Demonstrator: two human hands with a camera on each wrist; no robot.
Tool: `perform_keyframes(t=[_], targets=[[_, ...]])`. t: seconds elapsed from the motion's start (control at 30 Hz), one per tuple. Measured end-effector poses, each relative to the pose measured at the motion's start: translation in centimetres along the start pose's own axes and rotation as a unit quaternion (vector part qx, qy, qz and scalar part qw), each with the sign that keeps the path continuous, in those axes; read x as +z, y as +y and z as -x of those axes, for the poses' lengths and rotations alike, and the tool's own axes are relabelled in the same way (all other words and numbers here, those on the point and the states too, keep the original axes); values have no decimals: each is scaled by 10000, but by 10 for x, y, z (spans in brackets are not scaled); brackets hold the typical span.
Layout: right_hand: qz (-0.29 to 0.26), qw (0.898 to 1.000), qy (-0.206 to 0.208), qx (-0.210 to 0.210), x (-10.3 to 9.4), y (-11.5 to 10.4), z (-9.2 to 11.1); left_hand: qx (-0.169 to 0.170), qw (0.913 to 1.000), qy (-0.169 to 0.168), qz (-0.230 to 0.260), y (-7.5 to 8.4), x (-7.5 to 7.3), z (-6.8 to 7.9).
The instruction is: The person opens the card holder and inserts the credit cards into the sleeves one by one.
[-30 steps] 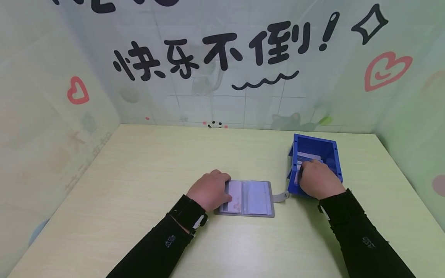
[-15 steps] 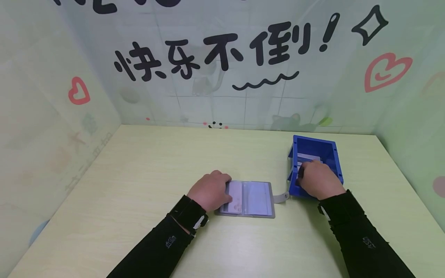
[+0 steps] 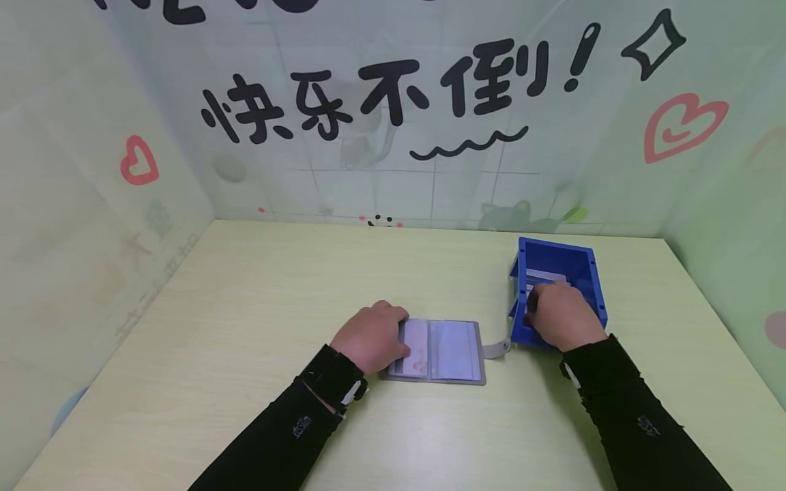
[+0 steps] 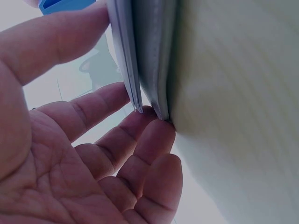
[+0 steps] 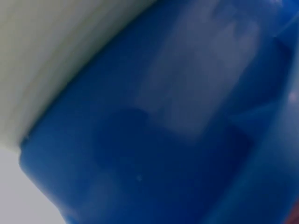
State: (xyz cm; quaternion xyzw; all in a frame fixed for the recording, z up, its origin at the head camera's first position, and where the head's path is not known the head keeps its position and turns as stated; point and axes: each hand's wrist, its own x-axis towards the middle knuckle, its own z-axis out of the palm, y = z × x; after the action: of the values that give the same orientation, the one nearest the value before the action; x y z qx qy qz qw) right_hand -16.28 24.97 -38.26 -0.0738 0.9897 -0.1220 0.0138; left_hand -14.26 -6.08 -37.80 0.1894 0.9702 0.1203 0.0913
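Observation:
A grey card holder [image 3: 457,349] lies spread open on the table, with clear sleeves and pale cards in it. My left hand [image 3: 371,337] grips its left edge, thumb over the inner sleeves. In the left wrist view, the thumb and bent fingers [image 4: 156,140] meet the edges of the sleeves and the cover [image 4: 156,56]. My right hand [image 3: 561,315] reaches into a blue bin [image 3: 555,254] at the right, where pale cards [image 3: 543,275] lie. Its fingertips are hidden inside, so I cannot tell what they hold. The bin's wall [image 5: 117,140] fills the right wrist view.
A grey snap strap [image 3: 496,349] sticks out from the card holder's right side, its end close to the bin's front corner. The pale wooden table [image 3: 307,273] is enclosed by printed cloth walls [image 3: 381,184] at the back and both sides.
My right hand shifts slightly within the bin, and less of the pale card beside its fingers shows now. The left hand and the card holder stay in place.

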Motion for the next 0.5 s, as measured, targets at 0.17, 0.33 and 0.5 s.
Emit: perform_keyframes(t=[0.17,0.33,0.5], targets=[[-138,9998,-90,55,0,2,-1,-17,10000,-27,23,0,0,0],[-178,9998,-123,50,-1,2,-2,-8,10000,-12,1,0,0,-1],[18,10000,-23,-69,0,1,-3,3,10000,11,-2,-1,0,-1]])
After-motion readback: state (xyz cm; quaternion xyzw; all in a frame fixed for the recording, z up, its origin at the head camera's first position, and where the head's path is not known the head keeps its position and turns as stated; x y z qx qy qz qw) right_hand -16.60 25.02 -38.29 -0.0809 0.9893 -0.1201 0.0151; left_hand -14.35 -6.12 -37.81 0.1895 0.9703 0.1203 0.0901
